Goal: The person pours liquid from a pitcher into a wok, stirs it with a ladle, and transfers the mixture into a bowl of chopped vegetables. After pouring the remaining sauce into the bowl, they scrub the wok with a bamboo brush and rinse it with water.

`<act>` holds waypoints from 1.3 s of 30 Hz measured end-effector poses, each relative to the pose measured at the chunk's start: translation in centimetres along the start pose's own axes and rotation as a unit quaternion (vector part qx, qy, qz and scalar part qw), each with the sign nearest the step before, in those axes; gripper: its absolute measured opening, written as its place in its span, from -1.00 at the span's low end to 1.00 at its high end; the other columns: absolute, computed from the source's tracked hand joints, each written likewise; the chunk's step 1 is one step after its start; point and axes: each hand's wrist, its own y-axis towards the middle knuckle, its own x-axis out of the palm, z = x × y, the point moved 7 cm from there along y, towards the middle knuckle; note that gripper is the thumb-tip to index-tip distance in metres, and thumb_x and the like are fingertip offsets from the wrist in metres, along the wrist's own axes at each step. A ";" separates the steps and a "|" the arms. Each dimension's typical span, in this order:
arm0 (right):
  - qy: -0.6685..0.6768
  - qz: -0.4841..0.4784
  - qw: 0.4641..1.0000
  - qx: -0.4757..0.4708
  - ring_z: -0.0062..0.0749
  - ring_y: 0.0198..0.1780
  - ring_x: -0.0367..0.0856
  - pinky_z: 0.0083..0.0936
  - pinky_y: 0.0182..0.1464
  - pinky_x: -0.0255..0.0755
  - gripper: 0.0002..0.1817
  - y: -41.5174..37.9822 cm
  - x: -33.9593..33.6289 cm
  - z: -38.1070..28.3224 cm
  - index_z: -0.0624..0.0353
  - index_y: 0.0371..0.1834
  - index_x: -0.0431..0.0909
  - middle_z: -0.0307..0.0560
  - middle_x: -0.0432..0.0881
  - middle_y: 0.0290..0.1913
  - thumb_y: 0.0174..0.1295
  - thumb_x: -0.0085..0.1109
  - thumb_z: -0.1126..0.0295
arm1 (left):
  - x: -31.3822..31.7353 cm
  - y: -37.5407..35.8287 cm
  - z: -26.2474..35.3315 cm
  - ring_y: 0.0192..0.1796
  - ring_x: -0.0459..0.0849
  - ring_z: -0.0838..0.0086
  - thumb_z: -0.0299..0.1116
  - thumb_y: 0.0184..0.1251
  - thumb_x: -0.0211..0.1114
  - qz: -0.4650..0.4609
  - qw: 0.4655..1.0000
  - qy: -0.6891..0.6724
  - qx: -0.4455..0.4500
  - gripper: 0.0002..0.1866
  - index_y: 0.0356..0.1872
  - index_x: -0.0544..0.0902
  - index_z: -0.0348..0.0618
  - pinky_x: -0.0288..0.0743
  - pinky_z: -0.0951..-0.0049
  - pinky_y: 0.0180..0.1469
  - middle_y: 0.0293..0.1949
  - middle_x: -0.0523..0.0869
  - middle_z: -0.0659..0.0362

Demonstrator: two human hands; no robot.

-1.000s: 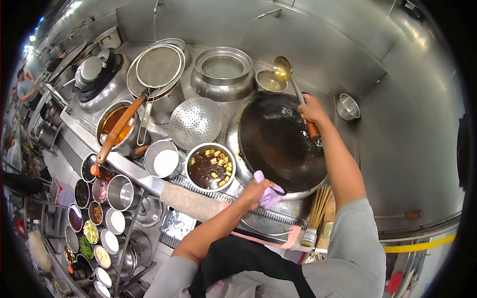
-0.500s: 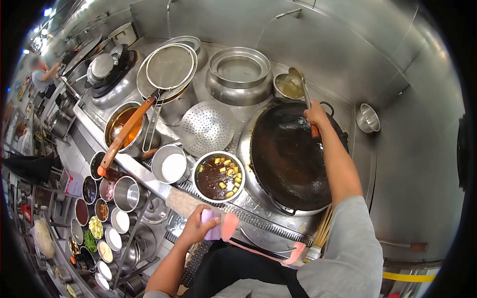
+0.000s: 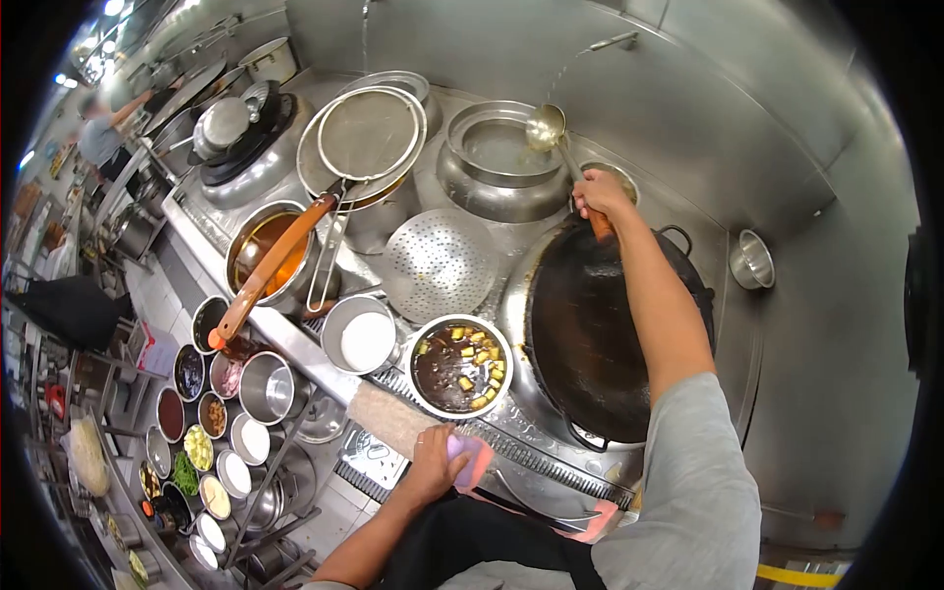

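Note:
My right hand point(image 3: 602, 197) is closed round the wooden grip of a long-handled ladle point(image 3: 545, 128). The ladle's bowl is over the right rim of the wide steel pot point(image 3: 501, 181), near a thin stream from the wall tap point(image 3: 615, 41). Below my right forearm sits a large black wok point(image 3: 600, 334). A small steel bowl point(image 3: 621, 177), partly hidden by the hand, stands behind the wok. My left hand point(image 3: 433, 462) is closed on a folded purple cloth point(image 3: 459, 452) at the stove's front edge, beside a beige towel point(image 3: 388, 418).
Left of the wok stand a pot of dark liquid with yellow chunks point(image 3: 460, 370), a perforated skimmer point(image 3: 441, 265) and a pot of white contents point(image 3: 362, 336). A strainer's wooden handle point(image 3: 270, 270) crosses a pot of orange liquid point(image 3: 285, 270). Several ingredient containers point(image 3: 267, 386) crowd the left side. Another person point(image 3: 103, 138) stands far left.
My right hand has lifted the ladle out of the small bowl and carried it left to the wide pot. My left hand still holds the cloth. The whole view has shifted slightly.

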 end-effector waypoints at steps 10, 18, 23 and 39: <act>0.522 -0.210 0.811 0.159 -0.54 -0.60 0.43 -0.67 -0.57 0.42 -0.90 3.5 7.3 2.1 0.27 -0.39 0.37 -0.12 0.46 -0.53 0.22 0.10 0.59 | -6.8 -5.3 0.1 0.24 0.47 -0.04 -0.29 0.22 0.43 0.119 0.992 -0.008 -0.037 -0.46 0.16 0.47 -0.30 0.33 0.14 0.30 0.18 0.49 -0.16; 0.518 -0.199 0.820 0.138 -0.66 -0.60 0.37 -0.81 -0.63 0.37 -0.86 -4.7 1.4 -0.6 0.39 -0.28 0.32 -0.16 0.41 -0.48 0.35 -0.02 0.50 | -8.4 -6.8 -0.7 0.08 0.58 -0.03 -0.42 0.26 0.35 0.118 0.993 0.004 -0.004 -0.61 0.08 0.51 -0.30 0.44 0.18 0.16 0.01 0.59 -0.14; 0.541 -0.185 0.815 0.098 -0.64 -0.61 0.38 -0.79 -0.64 0.37 -0.85 -12.2 -3.5 -2.0 0.45 -0.25 0.32 -0.18 0.39 -0.51 0.37 -0.03 0.52 | -10.2 -3.9 1.0 0.06 0.57 -0.07 -0.52 0.26 0.28 0.109 0.991 0.010 0.071 -0.65 0.06 0.49 -0.38 0.44 0.16 0.15 0.00 0.58 -0.18; 0.417 0.052 0.902 0.100 -0.66 -0.59 0.39 -0.75 -0.70 0.35 -0.60 -41.1 -12.3 6.7 0.39 0.18 0.25 0.01 0.54 -0.35 0.30 0.05 0.58 | -6.9 7.0 -10.1 -0.23 0.62 0.51 -0.36 0.47 0.15 0.063 0.963 -0.239 -0.109 -0.60 0.22 0.40 -0.34 0.63 0.49 -0.25 -0.21 0.60 0.12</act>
